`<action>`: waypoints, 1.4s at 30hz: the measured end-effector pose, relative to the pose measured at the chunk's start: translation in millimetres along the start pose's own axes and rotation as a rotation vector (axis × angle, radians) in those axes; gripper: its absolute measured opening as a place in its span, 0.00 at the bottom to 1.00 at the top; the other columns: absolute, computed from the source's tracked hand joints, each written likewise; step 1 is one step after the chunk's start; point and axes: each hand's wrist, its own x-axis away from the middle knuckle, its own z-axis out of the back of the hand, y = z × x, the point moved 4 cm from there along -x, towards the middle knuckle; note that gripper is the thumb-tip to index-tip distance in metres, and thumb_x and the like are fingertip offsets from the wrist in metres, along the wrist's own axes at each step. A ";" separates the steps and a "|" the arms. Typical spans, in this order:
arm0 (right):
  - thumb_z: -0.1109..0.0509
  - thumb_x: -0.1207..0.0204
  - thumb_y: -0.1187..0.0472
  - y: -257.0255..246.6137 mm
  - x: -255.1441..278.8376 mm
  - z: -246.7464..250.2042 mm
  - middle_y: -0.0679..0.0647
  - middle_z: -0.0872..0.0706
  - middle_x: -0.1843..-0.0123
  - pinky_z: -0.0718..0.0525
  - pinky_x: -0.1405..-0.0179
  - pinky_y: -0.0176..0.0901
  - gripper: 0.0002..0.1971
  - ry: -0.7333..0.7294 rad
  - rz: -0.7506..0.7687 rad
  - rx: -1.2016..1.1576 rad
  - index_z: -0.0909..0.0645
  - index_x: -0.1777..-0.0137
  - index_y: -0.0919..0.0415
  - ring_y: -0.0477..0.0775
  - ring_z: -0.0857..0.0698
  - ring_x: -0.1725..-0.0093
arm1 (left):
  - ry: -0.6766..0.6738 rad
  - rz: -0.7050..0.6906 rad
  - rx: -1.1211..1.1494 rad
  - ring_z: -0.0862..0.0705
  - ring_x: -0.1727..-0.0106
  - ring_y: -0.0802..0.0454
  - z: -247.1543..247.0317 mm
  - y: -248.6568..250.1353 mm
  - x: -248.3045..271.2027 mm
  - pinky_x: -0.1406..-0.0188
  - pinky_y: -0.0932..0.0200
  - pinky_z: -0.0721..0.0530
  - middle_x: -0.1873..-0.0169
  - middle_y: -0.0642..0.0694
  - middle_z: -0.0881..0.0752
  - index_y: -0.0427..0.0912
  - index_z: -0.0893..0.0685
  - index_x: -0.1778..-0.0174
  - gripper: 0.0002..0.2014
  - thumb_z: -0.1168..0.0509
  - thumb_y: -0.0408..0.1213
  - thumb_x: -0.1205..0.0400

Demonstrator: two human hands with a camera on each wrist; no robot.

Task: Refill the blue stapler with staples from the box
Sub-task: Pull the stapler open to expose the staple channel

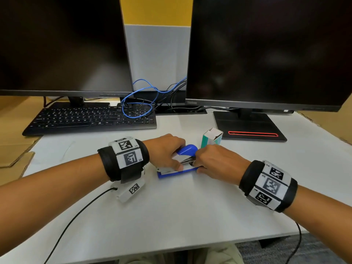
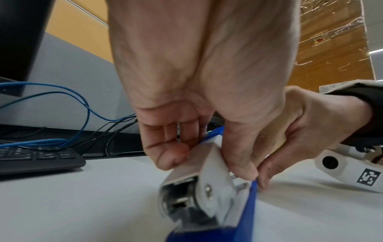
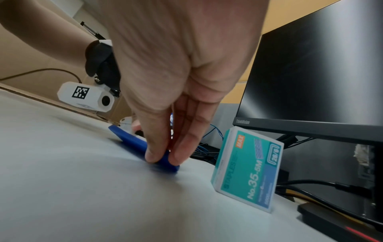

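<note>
The blue stapler (image 1: 187, 149) lies on the white table (image 1: 171, 216) between my hands, its blue cover raised above the metal magazine. My left hand (image 1: 171, 159) grips the grey rear part of the stapler (image 2: 209, 185) from above, thumb on one side and fingers on the other. My right hand (image 1: 198, 164) pinches the front of the blue base (image 3: 132, 139) between thumb and fingers (image 3: 153, 155). The teal staple box (image 1: 211, 139) stands upright just behind the stapler with its top flap open; its label side (image 3: 248, 167) faces the right wrist view. No staples are visible.
A black keyboard (image 1: 91, 119) with a blue cable (image 1: 137, 103) over it sits at the back left. Two dark monitors stand behind; the right monitor's base (image 1: 249, 128) is close to the box. Cardboard (image 1: 15, 155) lies past the table's left edge.
</note>
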 end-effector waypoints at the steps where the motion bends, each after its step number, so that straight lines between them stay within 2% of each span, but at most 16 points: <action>1: 0.35 0.17 0.54 0.1 1.7 -0.6 0.59 0.14 0.42 0.15 0.38 0.55 0.15 0.001 0.003 -0.004 0.17 0.36 0.59 0.62 0.14 0.42 | 0.009 -0.004 0.005 0.30 0.67 0.58 0.4 -0.3 0.3 0.70 0.63 0.35 0.67 0.56 0.28 0.48 0.29 0.52 0.19 0.26 0.52 0.24; 5: 0.39 0.16 0.57 0.6 6.5 -2.0 0.58 0.16 0.46 0.15 0.43 0.54 0.14 0.033 0.026 0.003 0.17 0.37 0.58 0.62 0.15 0.45 | 0.058 -0.006 0.054 0.29 0.68 0.55 5.3 -3.9 4.1 0.70 0.60 0.33 0.67 0.53 0.28 0.49 0.32 0.49 0.20 0.27 0.50 0.23; 8: 0.39 0.17 0.54 4.4 3.6 -8.6 0.57 0.16 0.50 0.15 0.45 0.52 0.14 -0.006 -0.003 0.015 0.15 0.43 0.60 0.62 0.15 0.47 | 0.090 -0.003 0.052 0.28 0.65 0.51 8.1 -6.8 9.4 0.66 0.56 0.30 0.66 0.51 0.29 0.51 0.35 0.50 0.20 0.27 0.49 0.22; 10: 0.38 0.17 0.53 6.1 0.8 -11.2 0.58 0.15 0.49 0.16 0.43 0.53 0.13 -0.049 -0.029 0.006 0.17 0.45 0.61 0.62 0.16 0.47 | 0.108 0.002 0.064 0.27 0.62 0.47 9.2 -8.7 13.6 0.63 0.54 0.28 0.64 0.49 0.28 0.52 0.35 0.51 0.20 0.27 0.49 0.22; 13: 0.37 0.17 0.53 6.8 -1.6 -10.2 0.60 0.16 0.46 0.16 0.38 0.55 0.13 -0.101 -0.045 0.001 0.18 0.43 0.63 0.62 0.16 0.45 | 0.163 -0.026 0.121 0.25 0.63 0.50 12.6 -13.8 18.6 0.62 0.51 0.22 0.62 0.46 0.20 0.52 0.33 0.53 0.20 0.26 0.50 0.24; 16: 0.38 0.16 0.54 8.7 -2.6 -9.6 0.58 0.17 0.45 0.17 0.37 0.54 0.14 -0.114 -0.035 -0.011 0.18 0.43 0.63 0.61 0.17 0.44 | 0.212 -0.040 0.170 0.17 0.56 0.46 17.0 -21.5 23.7 0.53 0.40 0.15 0.57 0.48 0.12 0.53 0.30 0.54 0.20 0.25 0.54 0.28; 19: 0.39 0.16 0.53 11.9 -0.8 -12.3 0.57 0.18 0.47 0.19 0.36 0.54 0.14 -0.115 -0.021 -0.006 0.17 0.42 0.61 0.61 0.17 0.44 | 0.257 -0.028 0.223 0.14 0.54 0.45 20.5 -25.5 30.8 0.53 0.40 0.13 0.57 0.48 0.10 0.54 0.28 0.57 0.20 0.24 0.55 0.31; 23: 0.42 0.14 0.54 13.8 4.6 -12.7 0.56 0.19 0.45 0.22 0.35 0.51 0.16 -0.099 0.003 -0.036 0.18 0.34 0.59 0.59 0.20 0.41 | 0.316 -0.017 0.282 0.11 0.56 0.48 24.1 -31.1 36.5 0.55 0.45 0.11 0.57 0.50 0.09 0.49 0.24 0.60 0.20 0.20 0.50 0.33; 26: 0.40 0.15 0.54 15.5 6.3 -10.6 0.55 0.21 0.41 0.22 0.29 0.54 0.16 -0.090 0.023 -0.070 0.19 0.32 0.56 0.60 0.22 0.37 | 0.295 -0.010 0.208 0.12 0.55 0.51 24.0 -24.0 32.8 0.52 0.45 0.12 0.55 0.55 0.12 0.52 0.25 0.59 0.21 0.20 0.54 0.35; 29: 0.40 0.16 0.55 16.1 5.3 -9.6 0.55 0.22 0.40 0.22 0.29 0.52 0.14 -0.074 0.046 -0.089 0.17 0.36 0.56 0.59 0.22 0.37 | 0.244 -0.013 0.049 0.16 0.55 0.48 20.1 -10.2 20.7 0.51 0.46 0.15 0.56 0.51 0.14 0.51 0.27 0.57 0.21 0.22 0.53 0.32; 31: 0.40 0.16 0.56 16.5 4.2 -10.9 0.56 0.21 0.41 0.22 0.34 0.47 0.13 -0.064 0.058 -0.098 0.16 0.39 0.57 0.59 0.21 0.40 | 0.216 -0.023 -0.044 0.19 0.59 0.47 18.1 -2.4 12.9 0.58 0.51 0.20 0.60 0.50 0.16 0.51 0.28 0.57 0.20 0.23 0.51 0.30; 33: 0.40 0.16 0.57 17.1 3.4 -11.8 0.57 0.19 0.43 0.25 0.40 0.41 0.13 -0.072 0.052 -0.108 0.16 0.41 0.59 0.59 0.21 0.42 | 0.185 -0.023 -0.099 0.24 0.64 0.50 15.1 2.3 7.7 0.68 0.58 0.30 0.67 0.54 0.22 0.52 0.30 0.57 0.20 0.23 0.50 0.29; 36: 0.39 0.17 0.57 17.7 2.9 -11.4 0.57 0.18 0.47 0.20 0.39 0.44 0.12 -0.085 0.046 -0.124 0.17 0.42 0.60 0.57 0.20 0.46 | 0.152 -0.024 -0.140 0.26 0.62 0.49 9.4 7.9 2.6 0.71 0.60 0.37 0.69 0.55 0.27 0.51 0.29 0.56 0.18 0.25 0.47 0.28; 39: 0.38 0.17 0.57 18.2 3.3 -12.1 0.56 0.16 0.47 0.19 0.38 0.48 0.12 -0.094 0.048 -0.116 0.17 0.41 0.59 0.58 0.19 0.47 | 0.127 -0.021 -0.148 0.25 0.58 0.48 4.7 10.2 -1.0 0.71 0.61 0.37 0.66 0.54 0.25 0.51 0.28 0.54 0.16 0.27 0.45 0.28; 42: 0.38 0.16 0.56 18.5 3.4 -14.6 0.57 0.16 0.47 0.21 0.38 0.48 0.13 -0.103 0.038 -0.113 0.17 0.40 0.59 0.57 0.20 0.47 | 0.103 -0.031 -0.105 0.23 0.54 0.48 4.2 10.8 -3.2 0.67 0.59 0.33 0.56 0.50 0.16 0.50 0.25 0.46 0.19 0.26 0.44 0.28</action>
